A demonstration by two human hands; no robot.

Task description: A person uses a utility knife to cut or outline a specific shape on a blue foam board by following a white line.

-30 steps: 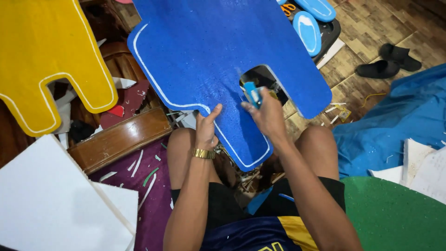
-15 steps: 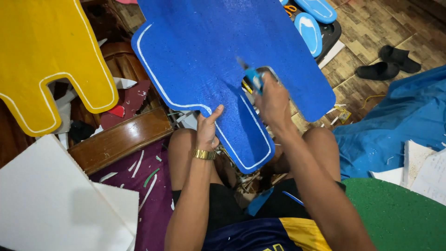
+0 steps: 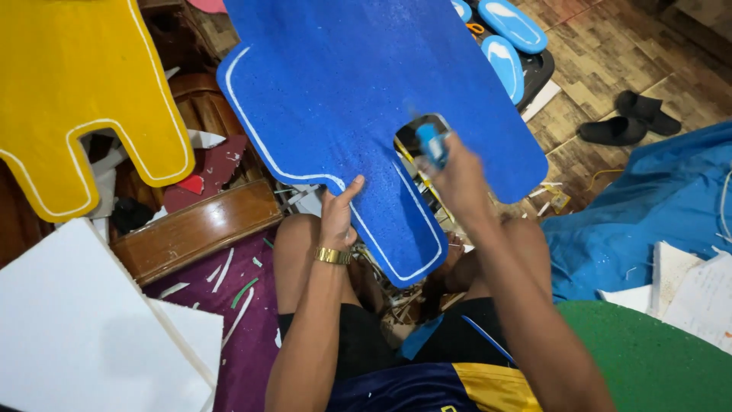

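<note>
Blue foam cutout (image 3: 343,99): left hand (image 3: 338,217) pinching its edge, right hand (image 3: 454,172) clenched on blue cutter (image 3: 431,143); best kept steady, following the white outline.

Wearing a gold metal-link wristband (image 3: 333,256) at the left wrist. Both forearms showing bare, no sleeves in view. Wearing black shorts (image 3: 358,336) and a dark navy jersey (image 3: 404,389) with a yellow panel and thin blue piping.

Wood-patterned floor (image 3: 602,84) carries black slippers (image 3: 629,120); blue cloth (image 3: 648,206); white foam sheets (image 3: 84,336).
</note>
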